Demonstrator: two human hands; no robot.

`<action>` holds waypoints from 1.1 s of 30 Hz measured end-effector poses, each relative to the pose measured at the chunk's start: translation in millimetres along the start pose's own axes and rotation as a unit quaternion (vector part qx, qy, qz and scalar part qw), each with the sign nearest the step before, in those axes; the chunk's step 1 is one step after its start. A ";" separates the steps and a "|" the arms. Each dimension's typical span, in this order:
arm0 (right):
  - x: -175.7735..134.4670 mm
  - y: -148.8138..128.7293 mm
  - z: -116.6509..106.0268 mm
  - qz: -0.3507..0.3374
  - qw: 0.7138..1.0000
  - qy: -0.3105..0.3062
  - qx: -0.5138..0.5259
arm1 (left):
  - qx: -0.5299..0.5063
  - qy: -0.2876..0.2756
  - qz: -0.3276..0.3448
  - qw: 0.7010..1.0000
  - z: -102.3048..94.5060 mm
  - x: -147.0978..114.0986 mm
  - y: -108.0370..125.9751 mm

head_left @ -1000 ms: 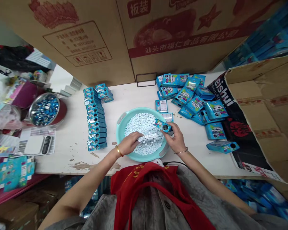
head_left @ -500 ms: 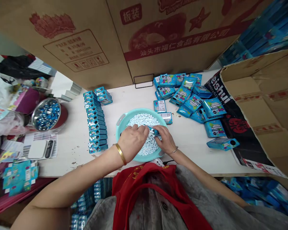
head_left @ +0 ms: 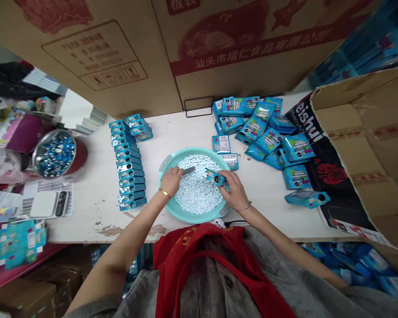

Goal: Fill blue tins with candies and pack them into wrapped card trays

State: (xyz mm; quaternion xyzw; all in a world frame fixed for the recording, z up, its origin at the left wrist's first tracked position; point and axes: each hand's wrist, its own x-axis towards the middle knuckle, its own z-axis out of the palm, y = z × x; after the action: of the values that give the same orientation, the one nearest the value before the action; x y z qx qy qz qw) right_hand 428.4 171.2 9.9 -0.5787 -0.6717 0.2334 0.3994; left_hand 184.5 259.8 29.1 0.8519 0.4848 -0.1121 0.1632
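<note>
A mint-green plastic basin full of small pale candies stands in front of me. Over its left side, my left hand is closed on a short grey metal scoop, which points right above the candies; its exact shape is hard to make out. Above the basin's right side, my right hand grips a small blue candy box by its right end. A dark round opening shows in the box, tilted toward me. The scoop tip and the box are a little apart.
On the left stand rows of blue boxes, a steel bowl of shiny blue pieces and a white scale. Beyond the basin lies a pile of boxes. A large carton rises behind; an open carton is right.
My left hand has moved left, away from the box, and the grey scoop now shows in it. My right hand keeps hold of the box, which is now more visible. The view has shifted slightly.
</note>
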 end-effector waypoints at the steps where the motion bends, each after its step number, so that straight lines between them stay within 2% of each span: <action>1: 0.3 -0.4 -0.9 0.008 1.000 0.002 0.002 | -0.010 -0.009 0.002 1.000 17.2 4.5 1.1; 4: 1.9 -2.7 -4.1 0.030 0.999 0.014 0.012 | -0.047 -0.026 0.026 0.998 54.8 8.6 12.9; 7: 3.7 -4.0 -7.1 0.046 0.998 0.030 0.023 | -0.095 -0.040 0.055 0.993 73.9 1.7 29.2; 11: 5.4 -1.9 -7.9 0.066 0.996 0.051 0.032 | -0.168 -0.068 0.106 0.978 82.4 -10.0 47.1; 14: 5.8 0.7 -7.0 0.081 0.994 0.061 0.042 | -0.209 -0.079 0.120 0.967 75.0 -18.1 49.5; 16: 5.6 2.4 -6.8 0.087 0.993 0.064 0.048 | -0.238 -0.077 0.125 0.960 60.3 -25.3 44.1; 18: 5.2 3.8 -6.9 0.085 0.993 0.068 0.047 | -0.276 -0.059 0.137 0.949 37.4 -34.1 35.2; 21: 4.7 4.4 -6.6 0.068 0.995 0.062 0.035 | -0.300 -0.021 0.162 0.940 -7.2 -46.0 23.3; 23: 4.5 2.9 -5.4 0.050 0.998 0.041 0.023 | -0.272 -0.004 0.171 0.947 -37.9 -49.9 20.3; 25: 4.4 -0.5 -3.0 0.026 0.999 0.018 0.013 | -0.225 -0.005 0.173 0.959 -65.6 -49.3 22.9; 28: 4.1 -7.1 2.2 -0.007 1.000 -0.004 0.005 | -0.103 -0.037 0.160 0.981 -98.5 -43.3 37.6; 30: 3.9 -11.1 6.0 -0.024 1.000 -0.012 0.004 | -0.003 -0.063 0.144 0.988 -115.3 -39.5 54.0; 33: 3.5 -14.3 10.8 -0.042 0.999 -0.016 0.012 | 0.111 -0.086 0.129 0.982 -135.3 -39.8 82.6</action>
State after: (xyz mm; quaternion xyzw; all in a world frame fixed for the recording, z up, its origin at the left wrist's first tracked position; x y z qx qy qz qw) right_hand 411.2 173.0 15.7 -0.5415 -0.6990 0.2337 0.4043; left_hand 240.1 241.4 181.7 0.9073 0.3398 -0.2157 0.1214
